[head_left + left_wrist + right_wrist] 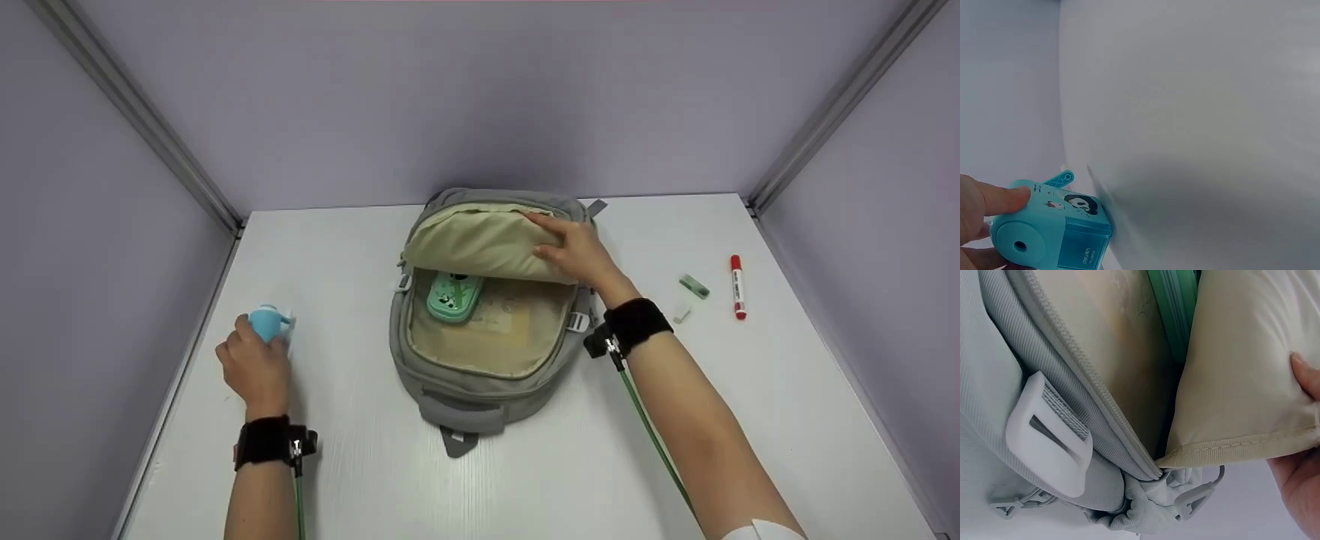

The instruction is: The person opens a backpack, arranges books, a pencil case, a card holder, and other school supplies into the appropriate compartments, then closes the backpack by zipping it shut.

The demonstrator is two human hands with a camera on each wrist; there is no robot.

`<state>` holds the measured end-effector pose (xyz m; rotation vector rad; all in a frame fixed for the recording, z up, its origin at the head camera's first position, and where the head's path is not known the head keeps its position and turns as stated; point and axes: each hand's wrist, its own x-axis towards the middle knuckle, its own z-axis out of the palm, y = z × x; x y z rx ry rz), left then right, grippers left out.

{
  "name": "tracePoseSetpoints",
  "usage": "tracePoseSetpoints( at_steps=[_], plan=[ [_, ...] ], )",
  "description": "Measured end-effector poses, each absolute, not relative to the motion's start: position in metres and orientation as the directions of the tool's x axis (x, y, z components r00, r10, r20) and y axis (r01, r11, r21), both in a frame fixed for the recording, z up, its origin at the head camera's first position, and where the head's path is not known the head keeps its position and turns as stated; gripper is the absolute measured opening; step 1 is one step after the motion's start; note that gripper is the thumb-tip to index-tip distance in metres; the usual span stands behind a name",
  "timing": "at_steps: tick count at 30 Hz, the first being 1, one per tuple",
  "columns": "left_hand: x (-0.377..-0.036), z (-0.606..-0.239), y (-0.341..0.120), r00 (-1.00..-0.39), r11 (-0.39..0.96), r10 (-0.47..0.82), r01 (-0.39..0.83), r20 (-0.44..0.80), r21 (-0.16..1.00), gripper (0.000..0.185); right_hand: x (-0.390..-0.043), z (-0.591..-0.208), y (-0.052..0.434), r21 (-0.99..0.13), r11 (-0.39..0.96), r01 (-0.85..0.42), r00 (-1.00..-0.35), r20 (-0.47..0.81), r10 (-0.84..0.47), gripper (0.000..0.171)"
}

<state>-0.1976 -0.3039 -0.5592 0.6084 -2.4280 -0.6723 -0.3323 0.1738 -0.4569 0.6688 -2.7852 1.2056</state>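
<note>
While my left hand (253, 367) rests near the left edge of the white table (525, 480), its fingers curl round a small turquoise pencil sharpener (268, 322), a boxy plastic thing with rounded corners, a translucent shavings drawer, a pencil hole in its face and a little crank at the far side. From the left wrist view my thumb (1002, 199) lies along its top, so to carry it well I would keep that grip level and firm, with the drawer closed, since smooth plastic slips easily. Further in, at the middle of the table, a grey backpack (480, 382) lies flat on its back with the main compartment unzipped; its outer cloth is ribbed and woven, with pale plastic strap buckles (1050, 439), and the lining is soft cream fabric. My right hand (574, 251) holds the front flap (472, 240) folded back toward the top, fingers spread and bent over its padded edge; keeping that flap well lifted leaves the mouth wide. Inside, near the top, sits a mint-green case (452, 295), probably hard-shelled, though it is partly hidden. Off to the right lie a red marker (738, 286) and two small pale pieces.
</note>
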Motion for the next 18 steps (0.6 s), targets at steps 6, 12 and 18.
tracePoseSetpoints(
  at_steps=[6, 12, 18],
  plan=[
    [-0.194, -0.543, -0.275, -0.754, 0.769, -0.499, -0.157, 0.428, 0.619, 0.051, -0.331, -0.458, 0.172, -0.680, 0.613, -0.403, -0.908, 0.211, -0.362, 0.059],
    [-0.186, -0.512, -0.242, -0.758, 0.787, -0.411, -0.015, 0.506, 0.617, 0.047, -0.333, -0.459, 0.169, -0.680, 0.613, -0.402, -0.908, 0.211, -0.362, 0.060],
    [-0.178, -0.482, -0.206, -0.797, 0.788, -0.291, 0.113, 0.529, 0.605, 0.047, -0.333, -0.460, 0.165, -0.685, 0.602, -0.411, -0.904, 0.220, -0.367, 0.060]
  ],
)
